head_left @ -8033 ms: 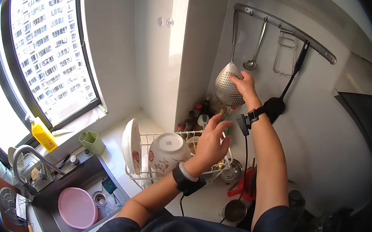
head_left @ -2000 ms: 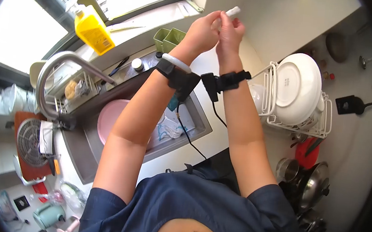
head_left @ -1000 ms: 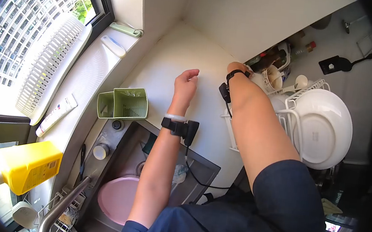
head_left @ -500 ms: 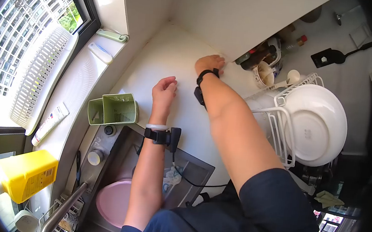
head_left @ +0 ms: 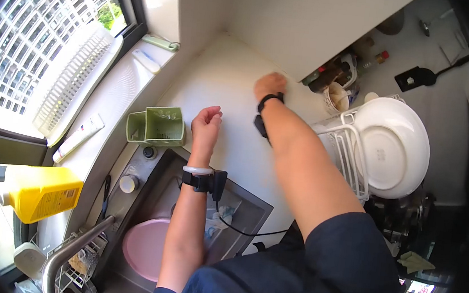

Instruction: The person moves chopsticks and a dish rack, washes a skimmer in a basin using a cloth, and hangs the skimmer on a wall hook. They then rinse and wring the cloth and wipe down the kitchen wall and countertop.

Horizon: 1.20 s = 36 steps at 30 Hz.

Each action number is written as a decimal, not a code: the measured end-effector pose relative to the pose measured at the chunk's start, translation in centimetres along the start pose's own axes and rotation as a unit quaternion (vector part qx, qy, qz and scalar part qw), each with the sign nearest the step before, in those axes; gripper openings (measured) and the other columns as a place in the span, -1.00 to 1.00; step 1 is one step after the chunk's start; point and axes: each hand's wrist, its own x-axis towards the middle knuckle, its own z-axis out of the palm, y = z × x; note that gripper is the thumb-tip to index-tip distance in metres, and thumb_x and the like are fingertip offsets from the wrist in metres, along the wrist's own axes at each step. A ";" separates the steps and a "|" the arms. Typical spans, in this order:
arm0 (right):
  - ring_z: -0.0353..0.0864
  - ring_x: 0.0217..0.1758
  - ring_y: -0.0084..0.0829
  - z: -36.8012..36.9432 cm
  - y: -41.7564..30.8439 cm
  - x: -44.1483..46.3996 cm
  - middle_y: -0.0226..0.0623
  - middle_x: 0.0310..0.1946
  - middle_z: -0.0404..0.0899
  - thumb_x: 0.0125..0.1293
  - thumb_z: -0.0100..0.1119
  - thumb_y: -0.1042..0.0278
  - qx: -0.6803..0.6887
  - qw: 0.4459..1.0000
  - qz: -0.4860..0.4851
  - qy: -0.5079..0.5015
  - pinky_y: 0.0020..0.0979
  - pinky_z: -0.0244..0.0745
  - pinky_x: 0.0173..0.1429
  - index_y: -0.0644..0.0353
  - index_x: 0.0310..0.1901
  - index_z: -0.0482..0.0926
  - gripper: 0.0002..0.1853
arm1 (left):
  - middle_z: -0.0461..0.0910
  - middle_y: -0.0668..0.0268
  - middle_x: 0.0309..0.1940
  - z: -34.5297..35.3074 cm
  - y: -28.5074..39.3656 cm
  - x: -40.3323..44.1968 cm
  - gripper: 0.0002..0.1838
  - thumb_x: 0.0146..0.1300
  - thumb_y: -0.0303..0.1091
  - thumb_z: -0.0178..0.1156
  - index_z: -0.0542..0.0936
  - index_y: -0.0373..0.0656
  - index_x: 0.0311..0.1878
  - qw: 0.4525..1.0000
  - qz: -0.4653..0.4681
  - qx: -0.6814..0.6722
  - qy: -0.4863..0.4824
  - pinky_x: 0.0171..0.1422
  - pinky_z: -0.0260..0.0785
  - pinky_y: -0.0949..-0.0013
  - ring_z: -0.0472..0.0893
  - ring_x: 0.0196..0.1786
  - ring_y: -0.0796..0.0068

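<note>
Across the white worktop (head_left: pixel 239 104), between the window sill and the dish rack (head_left: pixel 355 161), both bare arms reach forward. Farther out is the right hand (head_left: pixel 270 85), down on or just over the worktop near the foot of the wall; it is blurred, its palm turned away, so I cannot tell how its fingers stand or whether they grip anything. Nearer the sink (head_left: pixel 248 207), the left hand (head_left: pixel 206 127) hangs with its fingers loosely bent and close together, the thumb a little apart from them, just beside a green two-part holder (head_left: pixel 169 134). Inside the sink sits a pink basin (head_left: pixel 147 246) (partly hidden by the left forearm). White dishes (head_left: pixel 398 142) stand on edge at the rack, with a cup (head_left: pixel 339 98) near it, while a yellow bottle (head_left: pixel 43 193) lies sideways in view by the window.
</note>
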 end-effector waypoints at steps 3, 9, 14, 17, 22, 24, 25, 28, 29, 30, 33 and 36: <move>0.26 0.21 -0.36 -2.0 3.4 1.0 -0.18 0.13 0.31 0.26 -0.13 0.24 -0.065 0.990 0.052 -0.111 -0.32 0.25 0.22 0.32 0.12 0.36 -0.55 | 0.57 0.23 -0.16 -1.0 -0.3 -1.0 -0.74 0.21 -0.48 0.04 0.50 -0.28 -0.03 1.000 -0.015 0.000 0.002 -0.07 0.39 0.47 0.55 -0.13 0.49; 0.12 0.30 -0.23 2.4 0.7 3.8 -0.12 0.24 0.17 0.15 0.03 0.18 0.046 0.995 0.088 -0.010 -0.21 0.16 0.28 0.31 0.22 0.21 -0.38 | 0.57 0.27 -0.14 -0.6 -1.4 0.3 -0.74 0.25 -0.44 0.03 0.49 -0.24 0.00 1.000 0.000 0.000 -0.015 -0.15 0.36 0.50 0.52 -0.20 0.56; 0.12 0.31 -0.26 1.6 -4.3 4.5 -0.18 0.24 0.19 0.19 0.01 0.16 0.019 0.998 0.055 -0.020 -0.18 0.20 0.25 0.29 0.23 0.21 -0.39 | 0.58 0.17 -0.17 -0.3 -0.9 1.3 -0.76 0.21 -0.55 0.02 0.51 -0.35 -0.06 1.000 -0.011 0.002 0.008 0.05 0.38 0.44 0.56 -0.07 0.43; 0.04 0.37 -0.29 0.8 -5.6 3.1 -0.26 0.27 0.18 0.14 0.05 0.17 0.078 0.996 -0.025 -0.041 -0.14 0.22 0.22 0.17 0.20 0.27 -0.43 | 0.58 0.29 -0.17 -0.2 -1.3 2.1 -0.76 0.24 -0.47 0.02 0.51 -0.26 -0.03 1.000 -0.007 -0.001 0.003 -0.17 0.35 0.52 0.53 -0.15 0.58; 0.17 0.29 -0.16 0.3 -9.3 3.1 -0.23 0.24 0.21 0.14 -0.05 0.29 0.096 0.976 -0.190 -0.042 -0.06 0.24 0.21 0.14 0.18 0.27 -0.49 | 0.57 0.30 -0.16 0.2 -1.1 4.3 -0.75 0.24 -0.47 0.02 0.51 -0.27 -0.03 1.000 0.006 0.017 0.008 -0.12 0.34 0.52 0.52 -0.13 0.59; 0.17 0.30 -0.18 0.7 -9.2 3.9 -0.26 0.26 0.20 0.15 -0.08 0.29 0.098 0.966 -0.234 -0.046 -0.06 0.24 0.22 0.08 0.20 0.27 -0.49 | 0.57 0.30 -0.15 0.6 -1.2 5.9 -0.74 0.24 -0.46 0.02 0.51 -0.27 -0.02 0.999 0.032 0.029 0.005 -0.08 0.34 0.51 0.51 -0.12 0.58; 0.18 0.30 -0.20 1.1 -8.4 4.2 -0.26 0.26 0.20 0.18 -0.10 0.28 0.101 0.954 -0.282 -0.006 -0.07 0.24 0.22 0.05 0.21 0.26 -0.50 | 0.56 0.29 -0.14 0.9 -1.1 6.6 -0.73 0.23 -0.47 0.02 0.51 -0.28 -0.01 0.998 0.055 0.026 0.008 -0.03 0.33 0.51 0.50 -0.10 0.56; 0.21 0.29 -0.20 2.1 -5.7 4.7 -0.25 0.27 0.21 0.23 -0.13 0.23 0.072 0.952 -0.296 0.036 -0.08 0.24 0.22 0.03 0.22 0.26 -0.51 | 0.54 0.27 -0.11 1.4 -1.2 8.4 -0.70 0.21 -0.49 0.02 0.50 -0.30 0.02 0.997 0.065 0.048 0.005 0.05 0.31 0.50 0.49 -0.06 0.52; 0.22 0.28 -0.19 2.3 -4.8 4.6 -0.24 0.26 0.22 0.25 -0.14 0.20 0.042 0.963 -0.264 0.037 -0.08 0.25 0.22 0.05 0.22 0.27 -0.52 | 0.54 0.26 -0.10 1.3 -1.3 8.6 -0.69 0.20 -0.51 0.02 0.49 -0.30 0.03 0.996 0.054 0.074 0.000 0.08 0.30 0.50 0.48 -0.05 0.51; 0.19 0.29 -0.21 2.6 -3.8 4.1 -0.26 0.25 0.23 0.27 -0.12 0.15 0.025 0.977 -0.207 0.042 -0.09 0.21 0.24 0.07 0.23 0.25 -0.51 | 0.54 0.26 -0.10 1.3 -1.6 8.6 -0.69 0.20 -0.51 0.02 0.49 -0.30 0.03 0.996 0.054 0.075 0.000 0.08 0.30 0.50 0.48 -0.05 0.51; 0.23 0.24 -0.21 0.8 0.3 2.5 -0.20 0.17 0.30 0.30 -0.11 0.08 -0.022 0.994 -0.102 0.013 -0.15 0.20 0.24 0.18 0.12 0.34 -0.55 | 0.58 0.12 -0.14 0.6 -2.3 8.5 -0.69 0.14 -0.53 0.01 0.52 -0.28 -0.02 0.990 0.089 0.111 0.013 0.07 0.36 0.40 0.56 -0.07 0.34; 0.24 0.22 -0.21 0.6 1.6 2.6 -0.17 0.14 0.32 0.29 -0.09 0.12 -0.003 0.992 -0.123 0.027 -0.17 0.22 0.23 0.22 0.08 0.37 -0.57 | 0.58 0.10 -0.12 0.5 -2.9 8.6 -0.66 0.11 -0.54 0.02 0.52 -0.24 -0.01 0.992 0.086 0.093 0.015 0.08 0.36 0.39 0.56 -0.04 0.31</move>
